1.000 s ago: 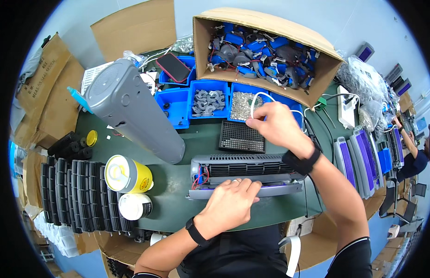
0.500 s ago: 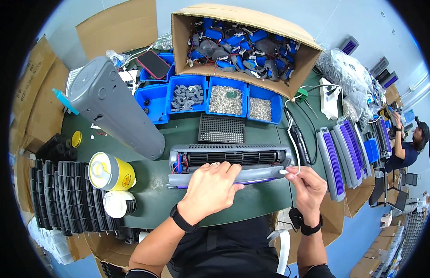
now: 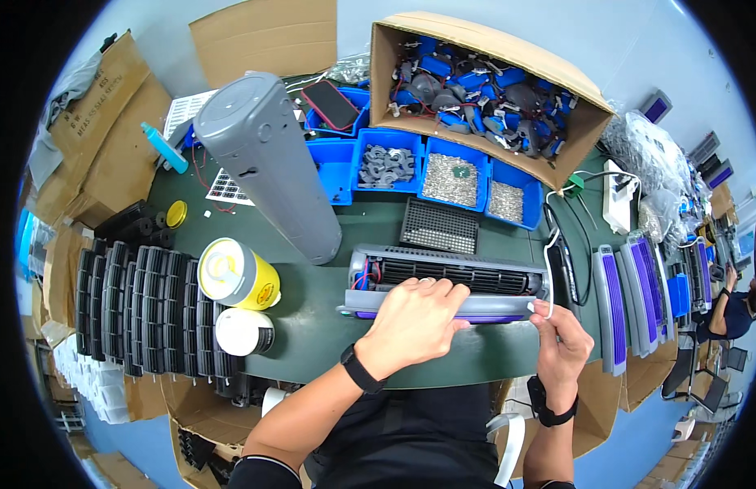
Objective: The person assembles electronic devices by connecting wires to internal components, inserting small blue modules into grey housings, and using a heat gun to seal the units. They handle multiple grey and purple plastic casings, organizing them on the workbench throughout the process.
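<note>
A long grey fan housing [image 3: 508, 308] with a purple strip along its near edge lies on the green table in front of me. Inside it is a black ribbed roller [image 3: 459, 275], and red and blue wires show at its left end. Draped over the near side of the housing, my left hand [image 3: 417, 322] grips it with its fingers bent over the edge. My right hand [image 3: 564, 342], by the right end, pinches a white cable [image 3: 549, 277] just behind its small plug. The plug's tip points at the housing; whether it touches is too small to tell.
A tall grey casing [image 3: 272, 171] stands left of the housing, near a yellow tub [image 3: 239, 275] and stacked black rollers [image 3: 150, 306]. Behind are blue bins [image 3: 342, 194] of small parts and a carton [image 3: 492, 147] of motors. Purple-grey housings [image 3: 613, 310] and another person [image 3: 729, 318] are at right.
The whole scene has shifted to the right in the picture as the view turned left. Both hands keep nearly the same places and grips on the housing and the cable.
</note>
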Action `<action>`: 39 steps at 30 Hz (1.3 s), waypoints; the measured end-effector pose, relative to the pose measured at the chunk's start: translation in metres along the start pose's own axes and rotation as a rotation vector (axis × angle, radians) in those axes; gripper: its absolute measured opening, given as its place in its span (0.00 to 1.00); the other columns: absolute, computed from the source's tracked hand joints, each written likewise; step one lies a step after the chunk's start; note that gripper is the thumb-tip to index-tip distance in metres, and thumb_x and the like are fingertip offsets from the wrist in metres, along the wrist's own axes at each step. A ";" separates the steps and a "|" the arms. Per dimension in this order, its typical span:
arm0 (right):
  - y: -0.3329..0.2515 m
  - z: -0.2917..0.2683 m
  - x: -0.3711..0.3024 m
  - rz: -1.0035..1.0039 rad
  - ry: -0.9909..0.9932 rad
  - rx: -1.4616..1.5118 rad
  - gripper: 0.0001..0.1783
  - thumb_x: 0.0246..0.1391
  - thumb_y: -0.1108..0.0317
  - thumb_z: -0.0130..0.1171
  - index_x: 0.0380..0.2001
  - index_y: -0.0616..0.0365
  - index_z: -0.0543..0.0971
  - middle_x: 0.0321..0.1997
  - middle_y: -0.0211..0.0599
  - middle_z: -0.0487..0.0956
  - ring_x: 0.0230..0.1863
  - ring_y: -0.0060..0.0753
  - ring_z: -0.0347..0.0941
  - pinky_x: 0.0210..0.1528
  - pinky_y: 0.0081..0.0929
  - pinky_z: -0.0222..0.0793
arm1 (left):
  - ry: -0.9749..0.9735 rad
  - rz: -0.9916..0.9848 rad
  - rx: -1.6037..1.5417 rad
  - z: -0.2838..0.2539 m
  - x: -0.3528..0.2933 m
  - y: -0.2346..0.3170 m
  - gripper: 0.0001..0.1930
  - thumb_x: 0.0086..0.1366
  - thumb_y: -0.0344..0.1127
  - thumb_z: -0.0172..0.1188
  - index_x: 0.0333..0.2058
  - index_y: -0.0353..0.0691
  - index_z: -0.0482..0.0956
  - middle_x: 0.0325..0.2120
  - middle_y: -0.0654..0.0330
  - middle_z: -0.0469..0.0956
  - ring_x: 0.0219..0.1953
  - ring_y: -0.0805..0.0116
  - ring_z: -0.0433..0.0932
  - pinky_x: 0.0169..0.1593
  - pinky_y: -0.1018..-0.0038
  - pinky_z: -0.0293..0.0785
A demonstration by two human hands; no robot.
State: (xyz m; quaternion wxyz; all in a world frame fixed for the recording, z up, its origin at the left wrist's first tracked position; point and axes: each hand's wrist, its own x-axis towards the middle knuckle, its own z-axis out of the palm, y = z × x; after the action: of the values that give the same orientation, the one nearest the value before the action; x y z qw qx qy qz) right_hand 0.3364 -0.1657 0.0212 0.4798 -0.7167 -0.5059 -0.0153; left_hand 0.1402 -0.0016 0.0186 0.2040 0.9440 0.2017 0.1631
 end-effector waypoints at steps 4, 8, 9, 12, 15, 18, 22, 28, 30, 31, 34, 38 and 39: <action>0.001 0.002 -0.001 0.070 -0.015 0.010 0.09 0.56 0.82 0.69 0.40 0.63 0.85 0.41 0.46 0.89 0.41 0.37 0.87 0.44 0.30 0.81 | 0.001 -0.007 0.008 0.000 -0.001 -0.001 0.20 0.62 0.46 0.70 0.47 0.41 0.79 0.33 0.56 0.80 0.38 0.54 0.83 0.45 0.61 0.77; -0.003 0.003 0.002 0.059 -0.022 -0.002 0.08 0.56 0.82 0.69 0.40 0.63 0.85 0.41 0.46 0.89 0.41 0.36 0.87 0.43 0.29 0.82 | 0.019 -0.006 0.006 0.002 -0.002 -0.001 0.21 0.61 0.46 0.70 0.47 0.41 0.79 0.33 0.56 0.80 0.39 0.55 0.83 0.45 0.61 0.76; -0.002 0.003 0.002 0.061 -0.016 0.005 0.08 0.57 0.82 0.69 0.40 0.63 0.85 0.41 0.46 0.89 0.41 0.36 0.87 0.43 0.29 0.82 | 0.021 -0.006 0.007 0.002 -0.001 -0.001 0.21 0.61 0.46 0.70 0.47 0.40 0.79 0.33 0.56 0.80 0.40 0.55 0.83 0.46 0.61 0.76; -0.004 0.003 0.002 0.066 -0.013 0.010 0.08 0.57 0.82 0.68 0.40 0.63 0.85 0.41 0.45 0.89 0.41 0.35 0.87 0.43 0.28 0.82 | 0.024 -0.004 0.009 0.003 -0.001 -0.002 0.20 0.61 0.46 0.70 0.47 0.40 0.79 0.34 0.56 0.80 0.40 0.55 0.83 0.46 0.61 0.76; -0.004 0.004 0.001 0.051 -0.011 0.020 0.07 0.58 0.82 0.68 0.40 0.63 0.84 0.41 0.45 0.89 0.41 0.34 0.87 0.43 0.28 0.82 | 0.013 -0.005 0.009 0.002 -0.002 -0.002 0.20 0.61 0.46 0.70 0.47 0.40 0.79 0.34 0.56 0.80 0.40 0.55 0.83 0.46 0.61 0.76; -0.001 0.003 0.000 0.037 -0.016 0.011 0.06 0.59 0.81 0.67 0.40 0.63 0.84 0.42 0.46 0.89 0.42 0.34 0.87 0.43 0.28 0.82 | 0.009 -0.004 0.007 0.002 -0.002 -0.001 0.20 0.62 0.45 0.70 0.47 0.40 0.78 0.34 0.56 0.80 0.40 0.55 0.83 0.46 0.61 0.76; -0.003 0.000 -0.002 0.051 -0.040 -0.041 0.05 0.61 0.81 0.66 0.39 0.64 0.81 0.44 0.47 0.88 0.42 0.34 0.87 0.44 0.28 0.82 | 0.015 0.004 0.013 0.002 -0.002 -0.001 0.20 0.62 0.45 0.70 0.47 0.40 0.79 0.34 0.56 0.80 0.40 0.55 0.83 0.47 0.60 0.76; 0.003 0.006 -0.005 -0.011 -0.015 -0.050 0.06 0.65 0.82 0.59 0.39 0.61 0.74 0.47 0.48 0.88 0.42 0.37 0.87 0.44 0.31 0.83 | -0.006 -0.013 -0.003 0.000 -0.001 -0.001 0.19 0.61 0.45 0.70 0.45 0.40 0.80 0.32 0.56 0.80 0.39 0.54 0.83 0.46 0.60 0.77; -0.001 0.007 -0.004 0.034 0.018 0.003 0.06 0.65 0.82 0.58 0.40 0.62 0.72 0.47 0.48 0.88 0.40 0.38 0.87 0.42 0.32 0.83 | -0.021 -0.018 -0.002 -0.001 0.002 -0.001 0.19 0.61 0.45 0.70 0.45 0.41 0.80 0.32 0.56 0.80 0.38 0.54 0.83 0.46 0.60 0.77; -0.006 0.007 -0.002 0.019 -0.015 -0.006 0.05 0.65 0.82 0.58 0.40 0.63 0.73 0.46 0.48 0.88 0.40 0.38 0.87 0.42 0.32 0.82 | -0.024 -0.016 -0.001 -0.002 0.003 -0.001 0.19 0.61 0.44 0.70 0.45 0.41 0.80 0.31 0.56 0.80 0.38 0.54 0.83 0.46 0.60 0.77; -0.024 -0.002 0.013 -0.042 -0.175 -0.032 0.09 0.63 0.80 0.63 0.46 0.65 0.78 0.41 0.47 0.88 0.35 0.35 0.86 0.40 0.31 0.80 | 0.005 -0.002 -0.002 0.000 0.004 -0.002 0.19 0.60 0.44 0.71 0.45 0.41 0.80 0.31 0.56 0.81 0.37 0.54 0.83 0.45 0.60 0.77; -0.023 0.013 0.074 0.059 -0.141 -0.033 0.32 0.54 0.72 0.75 0.61 0.65 0.76 0.50 0.55 0.85 0.45 0.39 0.85 0.46 0.33 0.80 | 0.019 0.002 -0.004 -0.002 0.003 -0.004 0.19 0.59 0.44 0.72 0.44 0.40 0.80 0.30 0.56 0.81 0.36 0.53 0.83 0.45 0.60 0.77; -0.022 0.025 0.087 0.097 0.101 -0.038 0.39 0.51 0.70 0.78 0.66 0.65 0.74 0.54 0.57 0.83 0.50 0.40 0.85 0.49 0.34 0.80 | 0.020 0.015 -0.014 -0.001 0.005 -0.001 0.19 0.59 0.44 0.72 0.43 0.40 0.80 0.30 0.56 0.81 0.36 0.54 0.83 0.44 0.60 0.77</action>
State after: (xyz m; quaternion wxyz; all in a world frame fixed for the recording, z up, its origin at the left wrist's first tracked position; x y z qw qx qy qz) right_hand 0.3505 -0.0856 0.0663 0.4915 -0.7476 -0.4451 -0.0377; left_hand 0.1436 0.0012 0.0203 0.2073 0.9423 0.1955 0.1756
